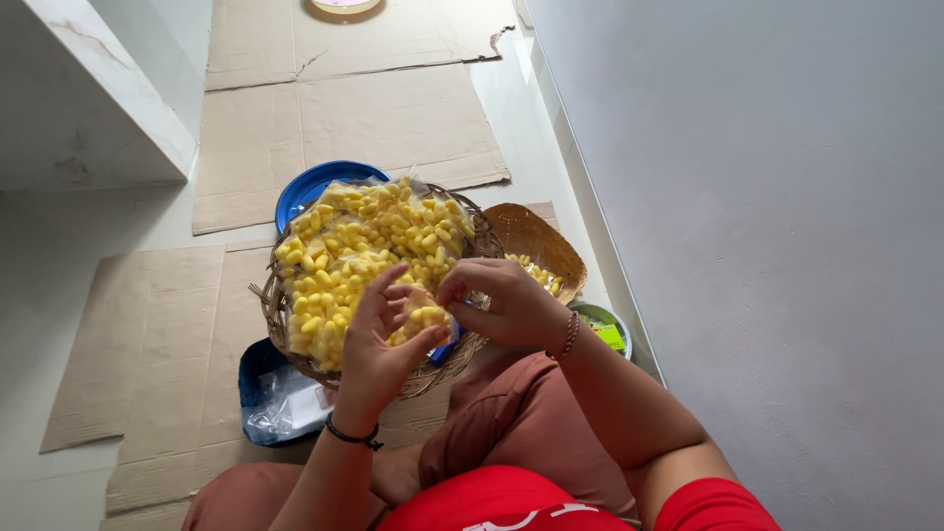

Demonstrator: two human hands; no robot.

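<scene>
A round woven basket point(277, 313) of coarse cane sits on the floor at the middle of the view, heaped with small, oval, bright yellow cocoons point(354, 246) that lie on a sheet of clear plastic. At 3 o'clock of it, touching its rim, a smaller shallow woven tray point(531, 236) holds only a handful of the same yellow pieces along its near edge. A blue round lid or plate point(313, 184) peeks out from under the basket at 11 o'clock, and a blue container with crumpled clear plastic point(280, 398) lies at 7 o'clock. A small green-rimmed bowl point(608, 329) stands at 4 o'clock, beside the person's knee.

Flattened brown cardboard point(167, 334) covers the pale floor.

Both hands meet over the basket's near edge. The left hand point(379, 344), fingers loosely curled with palm up, and the right hand point(506, 300), fingertips pinched, together grip one pale yellow cocoon point(423, 307) between them.
</scene>
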